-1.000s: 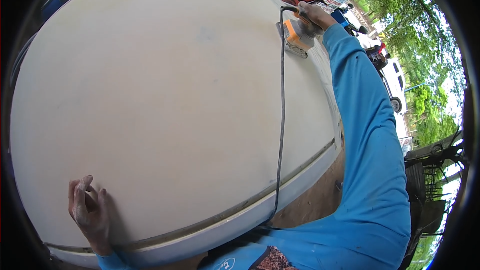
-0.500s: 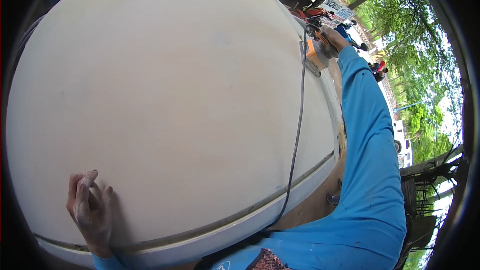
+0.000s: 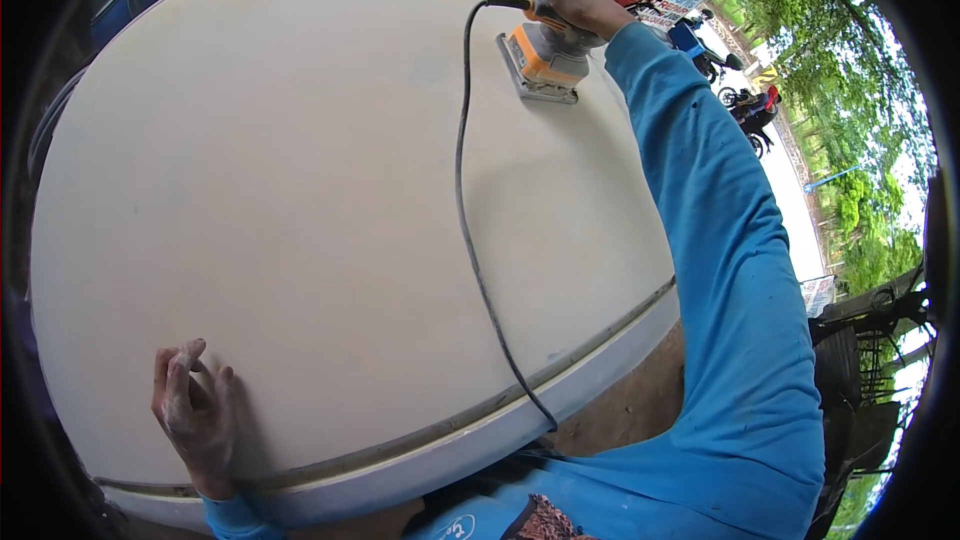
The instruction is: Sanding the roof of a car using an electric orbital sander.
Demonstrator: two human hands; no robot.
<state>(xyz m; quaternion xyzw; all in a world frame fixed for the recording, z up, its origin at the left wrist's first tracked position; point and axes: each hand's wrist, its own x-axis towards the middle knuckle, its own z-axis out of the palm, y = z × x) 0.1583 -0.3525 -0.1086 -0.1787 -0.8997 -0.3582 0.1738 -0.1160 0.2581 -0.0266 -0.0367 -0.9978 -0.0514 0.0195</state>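
Head view: I saw the right hand (image 3: 575, 4) clamped round a boxy sander (image 3: 547, 58); across the smooth panel (image 3: 320, 190), the dusty left hand (image 3: 195, 422) half-curled.

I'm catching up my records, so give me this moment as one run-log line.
right hand: gripping orange-grey sander on pale panel | left hand: empty, fingers loosely curled, near edge | dark cord: across panel

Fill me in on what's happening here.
The person's right hand grips an orange and gray sander at the far right part of a broad pale panel. The dark cord runs down across the panel to its near edge. The left hand, fingers loosely curled, holds nothing at the near left.
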